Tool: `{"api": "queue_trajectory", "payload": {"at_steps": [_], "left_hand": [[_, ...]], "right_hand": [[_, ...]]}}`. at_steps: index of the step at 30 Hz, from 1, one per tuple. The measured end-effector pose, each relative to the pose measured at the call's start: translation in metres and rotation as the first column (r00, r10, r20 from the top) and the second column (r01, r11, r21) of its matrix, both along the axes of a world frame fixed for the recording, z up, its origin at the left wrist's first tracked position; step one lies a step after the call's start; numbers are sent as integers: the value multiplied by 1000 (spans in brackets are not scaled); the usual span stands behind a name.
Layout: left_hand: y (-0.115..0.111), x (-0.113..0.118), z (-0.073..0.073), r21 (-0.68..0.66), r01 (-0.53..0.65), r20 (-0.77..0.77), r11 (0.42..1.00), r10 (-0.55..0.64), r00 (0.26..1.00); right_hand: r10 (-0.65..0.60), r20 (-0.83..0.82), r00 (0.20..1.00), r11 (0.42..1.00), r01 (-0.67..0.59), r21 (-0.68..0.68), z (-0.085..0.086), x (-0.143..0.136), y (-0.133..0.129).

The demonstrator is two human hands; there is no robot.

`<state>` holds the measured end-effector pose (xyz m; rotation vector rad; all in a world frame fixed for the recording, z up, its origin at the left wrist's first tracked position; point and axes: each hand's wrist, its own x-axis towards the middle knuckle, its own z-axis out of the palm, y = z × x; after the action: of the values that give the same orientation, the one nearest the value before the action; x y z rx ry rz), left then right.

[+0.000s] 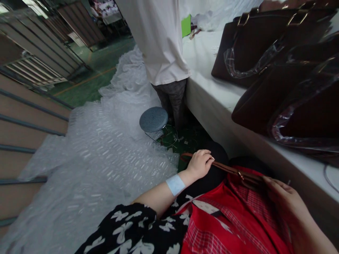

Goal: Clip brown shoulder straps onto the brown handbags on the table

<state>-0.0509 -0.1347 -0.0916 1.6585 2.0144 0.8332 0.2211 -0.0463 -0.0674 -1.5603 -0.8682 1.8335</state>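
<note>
A narrow brown strap [225,167] with a gold-coloured buckle stretches across my lap, above a red checked apron [225,218]. My left hand [200,164] is closed round the strap near one end, and a loop of it sticks out beyond the fingers. Toward the other end, by the buckle, my right hand [282,194] pinches the strap; some of its fingers are hidden. Dark brown handbags [254,46] with plastic-wrapped handles stand on the white table to the right.
The white table [201,74] runs along my right side. Ahead, a person in a white shirt [164,42] stands beside a round blue-grey stool [153,119]. Bubble wrap [106,151] is heaped on the left, near barred racks [29,123].
</note>
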Motion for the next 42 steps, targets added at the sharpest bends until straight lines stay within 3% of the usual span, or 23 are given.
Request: {"api": "queue_trajectory", "payload": {"at_steps": [4, 8, 12, 16, 19, 24, 28, 29, 30, 34, 36, 42], "left_hand": [[-4, -28, -15, -18, -256, 143, 966, 256, 956], [-22, -79, -31, -164, -499, 233, 851, 525, 819], [-40, -108, -50, -274, -534, 324, 800, 599, 732], [-47, -102, -59, -366, -492, 503, 790, 613, 610], [-46, -95, -51, -394, -461, 663, 795, 593, 457], [-42, -99, -16, -338, -446, 866, 829, 460, 198], [-37, -98, 12, -258, -271, 966, 927, 255, -49], [-35, -95, 17, -233, -214, 972, 949, 229, -44], [-32, -92, 22, -217, -165, 975, 962, 223, 17], [-24, -81, 32, -221, -42, 849, 974, 214, 483], [-22, -79, 34, -216, -2, 733, 976, 163, 660], [-23, -80, 36, -144, 27, 451, 989, 41, 891]], "right_hand": [[12, 5, 1000, 999, -12, -39, -5, 3, 4], [22, 34, 999, 999, -21, -37, -18, 8, 9], [63, 51, 997, 998, -62, -22, -20, 5, 6], [47, 100, 994, 999, -49, 16, -15, 1, 4], [53, 116, 992, 997, -59, 49, -12, 1, 3], [72, 50, 996, 996, -75, 54, -11, 5, 5], [25, -44, 999, 999, -27, -40, -11, 7, 12], [0, -54, 999, 998, -3, -59, -11, 8, 13], [-30, -61, 998, 997, 26, -67, -12, 8, 15], [-119, -128, 985, 991, 111, -68, -12, 8, 18], [-140, -161, 977, 988, 126, -92, -12, 10, 18], [-186, -363, 913, 973, 120, -195, -3, 19, 21]]}}
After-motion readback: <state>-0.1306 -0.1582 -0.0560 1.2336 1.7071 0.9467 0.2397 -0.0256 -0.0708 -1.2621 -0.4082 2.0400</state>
